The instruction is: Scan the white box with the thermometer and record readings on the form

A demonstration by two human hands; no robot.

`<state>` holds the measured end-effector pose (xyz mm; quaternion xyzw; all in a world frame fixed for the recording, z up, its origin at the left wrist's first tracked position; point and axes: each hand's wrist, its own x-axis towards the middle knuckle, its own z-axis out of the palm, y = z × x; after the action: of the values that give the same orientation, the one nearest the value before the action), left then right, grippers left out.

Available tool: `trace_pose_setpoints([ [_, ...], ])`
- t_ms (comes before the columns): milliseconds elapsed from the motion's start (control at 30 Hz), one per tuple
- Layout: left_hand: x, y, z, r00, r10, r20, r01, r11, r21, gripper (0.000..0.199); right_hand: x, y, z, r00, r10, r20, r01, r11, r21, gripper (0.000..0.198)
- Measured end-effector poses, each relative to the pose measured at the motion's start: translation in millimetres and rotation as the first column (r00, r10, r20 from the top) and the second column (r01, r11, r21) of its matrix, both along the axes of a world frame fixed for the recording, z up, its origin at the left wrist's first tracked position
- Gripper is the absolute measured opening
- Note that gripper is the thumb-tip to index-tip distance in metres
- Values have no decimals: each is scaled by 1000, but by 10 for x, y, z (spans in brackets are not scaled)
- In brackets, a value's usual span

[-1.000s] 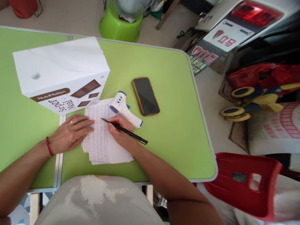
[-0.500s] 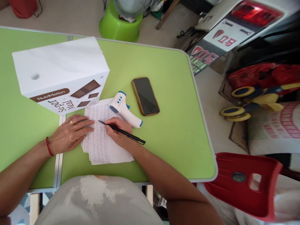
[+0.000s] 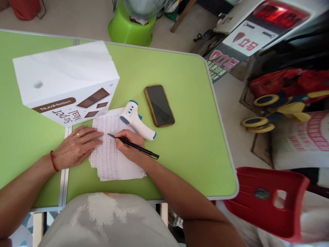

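My right hand (image 3: 130,144) is closed around a black pen (image 3: 140,148), its tip at the handwritten rows on a stack of paper sheets (image 3: 109,161). My left hand (image 3: 78,144) lies flat with fingers stretched out, the fingertips on the left edge of the sheets and the palm on the green table. A ring and a red cord bracelet show on it. Just above my right hand, a white and blue infrared thermometer (image 3: 137,121) lies partly over the top of the sheets.
A large white box (image 3: 66,75) stands at the upper left on the green folding table (image 3: 192,154). A phone (image 3: 159,105) in a brown case lies right of the thermometer. Beyond the table are a red chair (image 3: 267,206), a green stool (image 3: 131,29) and a vehicle's tail light (image 3: 281,15).
Almost nothing differs. The pen tip and my right hand have shifted very slightly to the left; my left hand stays in place.
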<state>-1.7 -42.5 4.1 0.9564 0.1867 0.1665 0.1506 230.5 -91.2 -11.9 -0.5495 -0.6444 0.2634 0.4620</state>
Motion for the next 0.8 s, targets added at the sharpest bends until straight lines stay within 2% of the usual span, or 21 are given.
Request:
trace_pose_setpoints([
  [533,-3,-2,7,1000,5,-8,-5,1000,-12,29,17,10,4,999,-31,31,33,997,-63,9],
  [800,-4,-1,0,1000,2,-17,-2,1000,2,28,12,16,-21,999,-43,18,43,999,6,10],
])
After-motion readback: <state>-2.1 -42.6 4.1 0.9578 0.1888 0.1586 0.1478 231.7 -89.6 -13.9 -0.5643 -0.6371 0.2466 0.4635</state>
